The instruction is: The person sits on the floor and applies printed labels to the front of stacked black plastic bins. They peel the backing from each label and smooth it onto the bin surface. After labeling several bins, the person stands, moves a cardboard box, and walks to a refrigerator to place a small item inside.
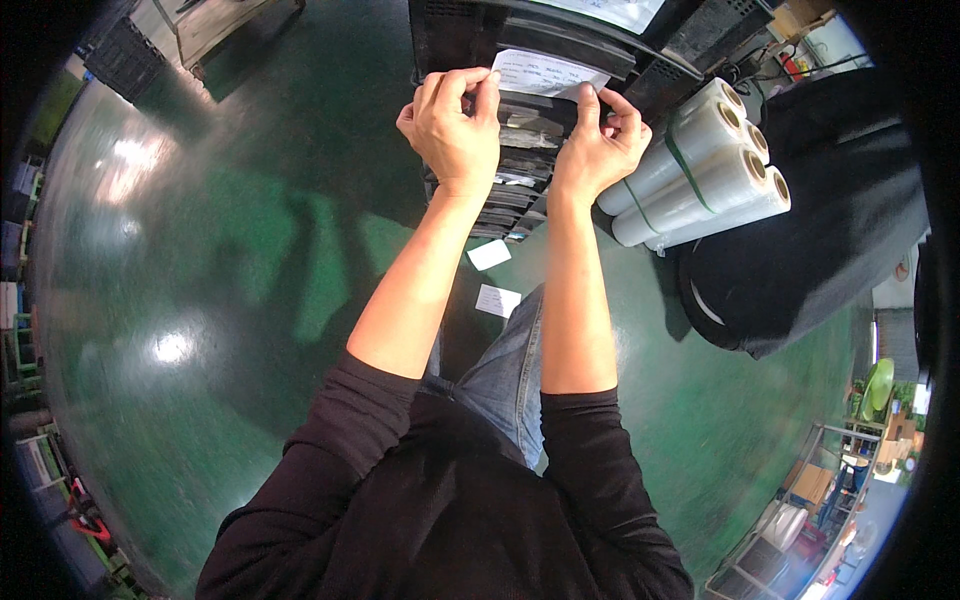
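Both my arms reach forward to a stack of black plastic crates [520, 115]. A white paper label [545, 75] with handwriting lies against the front of an upper crate. My left hand [455, 125] pinches the label's left end between thumb and fingers. At its right end, my right hand [600, 145] pinches the lower corner, thumb on top. The label is stretched flat between the two hands. Whether it touches the crate's wall all along, I cannot tell. Lower down the stack, other papers show on the crate fronts, partly hidden by my hands.
Rolls of clear stretch film [700, 165], bundled with green straps, stand right of the crates, beside a large black-covered object [820, 210]. Two paper slips [489, 255] lie on the green floor [250, 250] near my legs. A cart [215, 35] stands far left, a wire rack [800, 510] lower right.
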`<action>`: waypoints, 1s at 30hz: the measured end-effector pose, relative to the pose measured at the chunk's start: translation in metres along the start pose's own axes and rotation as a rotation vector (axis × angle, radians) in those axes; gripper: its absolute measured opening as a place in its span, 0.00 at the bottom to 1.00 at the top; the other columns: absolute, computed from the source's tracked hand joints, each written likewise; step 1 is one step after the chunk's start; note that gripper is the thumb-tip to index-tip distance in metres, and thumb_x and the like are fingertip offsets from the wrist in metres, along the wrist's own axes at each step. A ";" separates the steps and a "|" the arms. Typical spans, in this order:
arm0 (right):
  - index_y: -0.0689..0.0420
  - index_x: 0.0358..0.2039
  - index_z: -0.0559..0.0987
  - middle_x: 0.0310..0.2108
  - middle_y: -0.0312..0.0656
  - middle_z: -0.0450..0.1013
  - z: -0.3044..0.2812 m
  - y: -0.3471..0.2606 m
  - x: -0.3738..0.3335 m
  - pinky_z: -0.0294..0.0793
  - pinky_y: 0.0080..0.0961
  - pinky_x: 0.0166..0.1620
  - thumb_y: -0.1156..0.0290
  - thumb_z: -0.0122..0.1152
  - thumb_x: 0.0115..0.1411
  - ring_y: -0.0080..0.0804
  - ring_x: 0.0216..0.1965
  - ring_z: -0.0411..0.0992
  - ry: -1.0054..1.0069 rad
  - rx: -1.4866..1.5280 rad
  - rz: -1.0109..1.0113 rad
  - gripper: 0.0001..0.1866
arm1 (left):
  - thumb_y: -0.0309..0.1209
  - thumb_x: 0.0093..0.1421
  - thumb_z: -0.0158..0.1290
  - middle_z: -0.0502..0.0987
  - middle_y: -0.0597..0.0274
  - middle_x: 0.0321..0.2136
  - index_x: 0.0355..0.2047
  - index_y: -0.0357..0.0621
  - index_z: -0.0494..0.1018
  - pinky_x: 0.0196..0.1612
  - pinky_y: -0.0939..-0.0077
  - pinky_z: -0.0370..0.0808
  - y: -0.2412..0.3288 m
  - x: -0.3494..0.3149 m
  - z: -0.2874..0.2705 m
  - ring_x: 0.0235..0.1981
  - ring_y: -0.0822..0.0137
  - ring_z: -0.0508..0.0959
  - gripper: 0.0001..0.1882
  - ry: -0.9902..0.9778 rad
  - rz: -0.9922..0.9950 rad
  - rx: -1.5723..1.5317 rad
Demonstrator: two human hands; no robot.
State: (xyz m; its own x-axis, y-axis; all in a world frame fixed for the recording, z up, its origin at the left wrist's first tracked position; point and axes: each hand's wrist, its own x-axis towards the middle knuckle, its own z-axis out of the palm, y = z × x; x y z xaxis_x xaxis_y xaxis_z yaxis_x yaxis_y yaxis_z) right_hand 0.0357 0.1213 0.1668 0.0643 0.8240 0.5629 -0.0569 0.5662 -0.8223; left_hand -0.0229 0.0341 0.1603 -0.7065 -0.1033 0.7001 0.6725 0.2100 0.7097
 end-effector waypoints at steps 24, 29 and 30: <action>0.60 0.59 0.55 0.50 0.51 0.60 -0.020 0.005 0.022 0.60 0.39 0.55 0.58 0.80 0.32 0.47 0.51 0.61 -0.057 -0.154 -0.089 0.57 | 0.33 0.49 0.62 0.72 0.74 0.18 0.23 0.50 0.77 0.33 0.72 0.65 0.002 0.002 -0.003 0.18 0.74 0.71 0.05 0.053 0.100 0.169; 0.59 0.57 0.58 0.47 0.50 0.61 -0.017 0.008 0.022 0.62 0.40 0.53 0.56 0.80 0.31 0.46 0.48 0.62 -0.037 -0.129 -0.073 0.55 | 0.35 0.48 0.63 0.70 0.76 0.19 0.22 0.52 0.72 0.41 0.67 0.61 0.003 0.000 -0.001 0.26 0.71 0.72 0.09 0.035 0.076 0.203; 0.59 0.57 0.58 0.47 0.50 0.61 -0.017 0.008 0.022 0.62 0.40 0.52 0.56 0.80 0.31 0.46 0.48 0.62 -0.041 -0.133 -0.085 0.55 | 0.36 0.47 0.63 0.70 0.75 0.19 0.21 0.52 0.71 0.40 0.66 0.61 0.003 0.000 -0.001 0.25 0.70 0.72 0.11 0.051 0.041 0.198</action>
State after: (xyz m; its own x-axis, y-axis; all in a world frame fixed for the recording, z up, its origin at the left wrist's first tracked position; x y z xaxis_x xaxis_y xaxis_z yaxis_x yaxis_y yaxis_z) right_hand 0.0536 0.1436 0.1710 0.0227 0.7747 0.6319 0.0800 0.6287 -0.7735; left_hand -0.0209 0.0334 0.1626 -0.6641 -0.1389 0.7346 0.6404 0.4014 0.6548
